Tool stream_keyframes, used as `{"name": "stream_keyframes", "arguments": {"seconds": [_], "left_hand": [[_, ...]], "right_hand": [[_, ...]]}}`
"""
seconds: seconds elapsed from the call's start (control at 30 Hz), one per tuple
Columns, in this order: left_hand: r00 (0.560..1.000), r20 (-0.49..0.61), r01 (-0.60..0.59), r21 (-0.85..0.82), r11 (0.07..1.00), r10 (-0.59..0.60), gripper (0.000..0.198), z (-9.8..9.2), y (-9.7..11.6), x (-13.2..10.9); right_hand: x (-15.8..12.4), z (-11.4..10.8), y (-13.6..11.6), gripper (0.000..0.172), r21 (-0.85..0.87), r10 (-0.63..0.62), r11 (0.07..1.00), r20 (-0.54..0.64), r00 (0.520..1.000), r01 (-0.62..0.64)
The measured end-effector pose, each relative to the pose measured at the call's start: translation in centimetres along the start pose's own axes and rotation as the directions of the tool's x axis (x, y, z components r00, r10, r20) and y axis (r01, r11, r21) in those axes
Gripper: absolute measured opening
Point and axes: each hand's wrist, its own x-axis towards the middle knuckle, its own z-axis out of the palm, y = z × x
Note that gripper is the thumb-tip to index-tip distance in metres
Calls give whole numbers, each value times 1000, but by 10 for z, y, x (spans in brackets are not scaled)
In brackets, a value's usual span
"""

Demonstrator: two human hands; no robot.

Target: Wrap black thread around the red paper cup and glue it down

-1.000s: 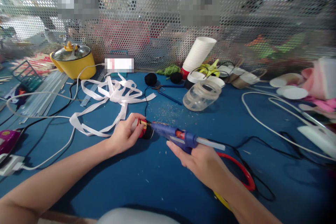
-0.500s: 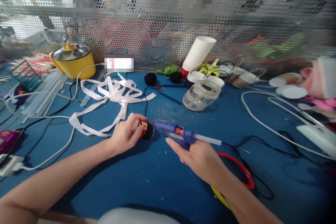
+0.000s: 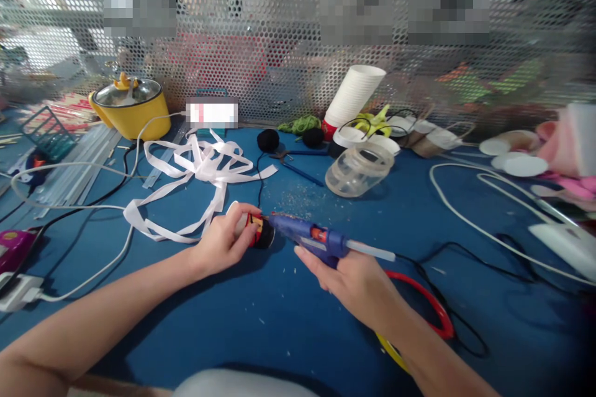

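My left hand [image 3: 226, 237] is closed around a small paper cup [image 3: 254, 229] lying on its side. The cup is red and yellow with a black band at its base, and my fingers hide part of it. A thin black yarn [image 3: 259, 189] runs from a black yarn ball [image 3: 268, 139] towards the cup. In my right hand [image 3: 356, 276] is a blue hot glue gun [image 3: 311, 232], with a translucent glue stick [image 3: 372, 249] jutting from its back. Its nozzle points left, right by the cup's black end; whether they touch I cannot tell.
White ribbon [image 3: 205, 167] sprawls behind my left hand. Further back stand a yellow pot [image 3: 139, 108], a stack of paper cups [image 3: 356, 96] and a clear plastic jar [image 3: 358, 170]. Blue-handled pliers [image 3: 302, 173] lie mid-table. White cables [image 3: 465, 167] cross the right; a metal mesh [image 3: 279, 25] closes the back.
Both hands keep almost the same pose, cup and glue gun held close together. The view has shifted very slightly.
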Motion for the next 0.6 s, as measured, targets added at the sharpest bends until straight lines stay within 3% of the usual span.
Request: {"name": "stream_keyframes", "arguments": {"seconds": [0.6], "left_hand": [[980,-23,192,-136,972,-197,25,3,-4,6]], "right_hand": [[2,-15,-18,28,71,-56,996,47,997,53]]}}
